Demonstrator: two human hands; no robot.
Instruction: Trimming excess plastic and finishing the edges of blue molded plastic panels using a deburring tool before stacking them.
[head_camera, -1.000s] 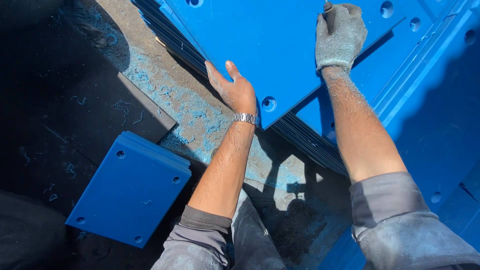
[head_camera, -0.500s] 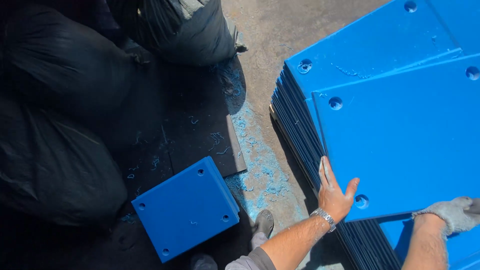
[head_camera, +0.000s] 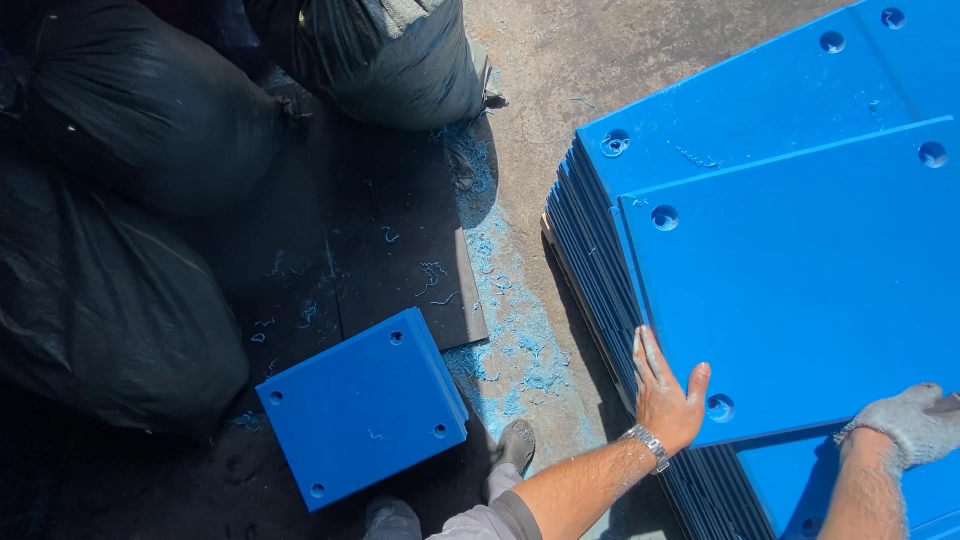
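Two hands grip a smooth, flat blue plastic panel (head_camera: 800, 290) with round holes, at three o'clock atop a stack of like panels (head_camera: 590, 250): the bare left hand (head_camera: 668, 393) spread flat on its corner, the gloved right hand (head_camera: 900, 425) closed on its lower edge. Rough concrete floor (head_camera: 620, 60) carries blue shavings (head_camera: 515, 345). At seven o'clock lies a smaller blue block (head_camera: 362, 405); black sacks (head_camera: 110, 200) crowd ten o'clock.

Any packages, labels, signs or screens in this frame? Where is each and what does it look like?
No labels, signs or screens show.
Black sack: upper left, bulging, dark plastic.
Second black sack: left edge below the first, rounded, dark.
Third sack: top centre, black with grey woven cloth showing at its open top.
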